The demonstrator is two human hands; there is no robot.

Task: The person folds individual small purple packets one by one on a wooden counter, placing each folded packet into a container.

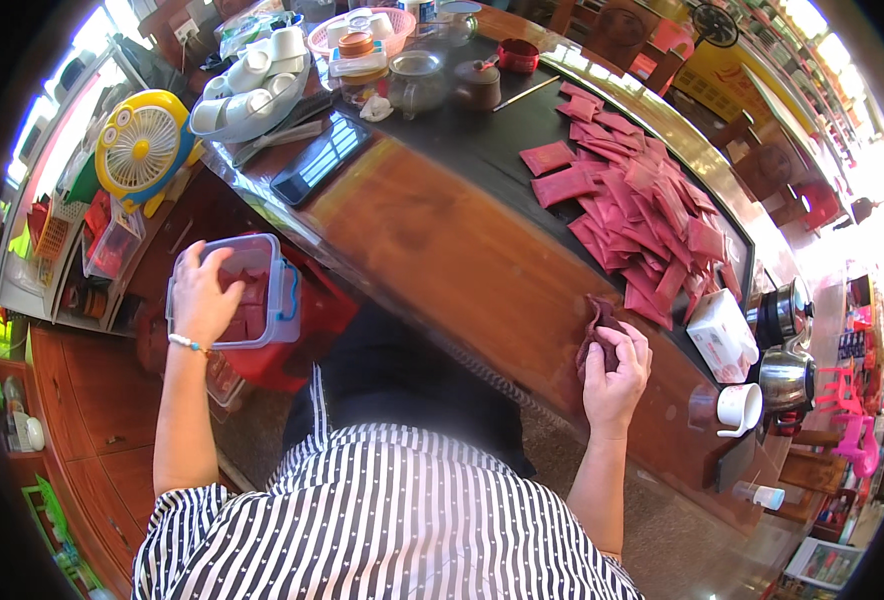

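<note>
Head: left hand (205, 298) over tub (275, 262); right hand (616, 376) grips dark-red cloth (594, 340).

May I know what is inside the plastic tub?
Reddish packets lie in the plastic tub. The left hand covers part of the opening; what lies beneath it or under the top packets cannot be seen.

Holding the left hand (205, 300) spread-fingered at a tub (276, 268) with red packets (252, 305) inside. Clasping a dark cloth (593, 335) in the right hand (617, 378) at the table (417, 220). Facing a heap of similar packets (652, 200) on a black tray (512, 122), with a tissue pack (718, 335) and a mug (737, 408) near its right end.
</note>
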